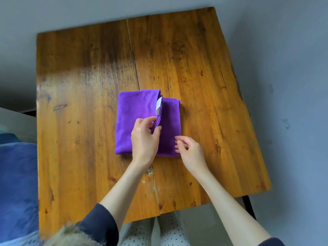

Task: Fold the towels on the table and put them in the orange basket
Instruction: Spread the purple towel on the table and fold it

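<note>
Purple towel point(140, 121) lies folded at frame centre on the wooden table point(195, 59), top flap stopping short of the right-hand layer. Left hand point(144, 137) pinches the flap's free edge between thumb and fingers. Right hand point(189, 148) hovers at the towel's lower right corner, fingers loosely curled, holding nothing.

Risk: soft, plush cloth slides on itself; a one-handed pull could skew the layers or unfold the stack. White label point(158, 107) pokes out at the seam. Planks glossy, scuffed. Orange basket not in view.

sleeves point(104, 226): dark navy, pushed up to elbows | forearms: bare | trousers point(170, 231): pale, small dark dots
</note>
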Available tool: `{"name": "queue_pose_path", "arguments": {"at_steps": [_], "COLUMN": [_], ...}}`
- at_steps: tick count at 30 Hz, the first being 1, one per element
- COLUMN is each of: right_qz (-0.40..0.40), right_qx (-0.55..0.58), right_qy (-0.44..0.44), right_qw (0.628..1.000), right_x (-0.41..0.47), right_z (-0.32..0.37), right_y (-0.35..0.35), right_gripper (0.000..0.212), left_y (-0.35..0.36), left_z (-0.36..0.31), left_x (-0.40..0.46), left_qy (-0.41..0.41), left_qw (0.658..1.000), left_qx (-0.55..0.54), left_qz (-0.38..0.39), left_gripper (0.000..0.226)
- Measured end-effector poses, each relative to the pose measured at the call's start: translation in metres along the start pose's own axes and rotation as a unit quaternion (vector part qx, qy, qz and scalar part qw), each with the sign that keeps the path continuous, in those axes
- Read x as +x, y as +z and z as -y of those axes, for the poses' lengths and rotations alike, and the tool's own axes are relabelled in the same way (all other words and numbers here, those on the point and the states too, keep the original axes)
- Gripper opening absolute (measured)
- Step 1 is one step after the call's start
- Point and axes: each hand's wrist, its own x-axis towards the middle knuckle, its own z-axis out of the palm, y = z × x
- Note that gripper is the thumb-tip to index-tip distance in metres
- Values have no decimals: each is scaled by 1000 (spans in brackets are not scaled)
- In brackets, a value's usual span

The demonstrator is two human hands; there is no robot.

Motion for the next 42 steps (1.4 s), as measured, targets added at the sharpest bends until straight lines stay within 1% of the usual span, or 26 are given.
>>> {"name": "queue_pose_path", "arguments": {"at_steps": [2, 4, 7, 9, 11, 13, 15, 17, 20, 23, 25, 27, 29, 32, 34, 35, 37, 38, 41, 42], "right_qz": [3, 10, 33, 46, 59, 75, 81, 70, 30, 22, 27, 22, 13, 8, 4, 6, 0, -6, -20, -22], "right_qx": [39, 74, 121, 179, 228, 248, 259, 254, 248, 246, 229, 217, 202, 154, 98, 70, 39, 33, 57, 71], "right_qy": [17, 39, 72, 104, 126, 137, 137, 134, 133, 130, 124, 127, 139, 143, 107, 81, 54, 59, 98, 103], "right_qw": [999, 996, 990, 977, 964, 956, 953, 955, 959, 960, 965, 968, 969, 978, 989, 994, 998, 998, 993, 992], "right_x": [2, 5, 12, 15, 17, 18, 18, 20, 25, 34, 40, 47, 54, 69, 77, 81, 91, 97, 109, 111], "right_z": [1, 2, 3, 4, 5, 4, 5, 6, 6, 9, 14, 21, 28, 41, 51, 56, 65, 68, 69, 68], "right_y": [0, -3, -8, -11, -15, -19, -21, -22, -24, -27, -27, -26, -28, -31, -32, -31, -27, -25, -19, -18], "right_gripper": [28, 31, 33, 33, 35, 41, 44, 42, 29, 25, 29, 32, 36, 51, 66, 64, 37, 26, 37, 37], "left_y": [5, 13, 25, 28, 30, 31, 33, 37, 38, 35, 30, 26, 22, 20, 24, 26, 29, 29, 25, 22], "left_z": [-6, -8, -7, -7, -8, -10, -10, -8, -3, 0, 2, 7, 13, 20, 21, 20, 20, 21, 26, 27], "left_x": [-6, -13, -21, -21, -20, -21, -25, -27, -27, -31, -37, -45, -50, -55, -55, -55, -53, -52, -50, -50], "left_qy": [26, 39, 20, 17, 32, 47, 51, 41, 26, 36, 66, 124, 154, 169, 189, 197, 208, 213, 226, 232], "left_qw": [1000, 999, 997, 997, 998, 997, 996, 994, 990, 985, 982, 977, 965, 949, 945, 943, 942, 942, 943, 943], "left_qx": [0, 6, 13, 3, -11, -13, -18, -22, -21, -38, -29, 58, 154, 217, 231, 233, 232, 228, 204, 191], "left_qz": [8, 35, 79, 74, 58, 57, 74, 99, 134, 162, 177, 161, 146, 151, 137, 130, 121, 122, 138, 144], "left_gripper": [25, 26, 28, 28, 27, 26, 28, 31, 37, 41, 40, 40, 43, 45, 38, 33, 26, 23, 20, 20]}}
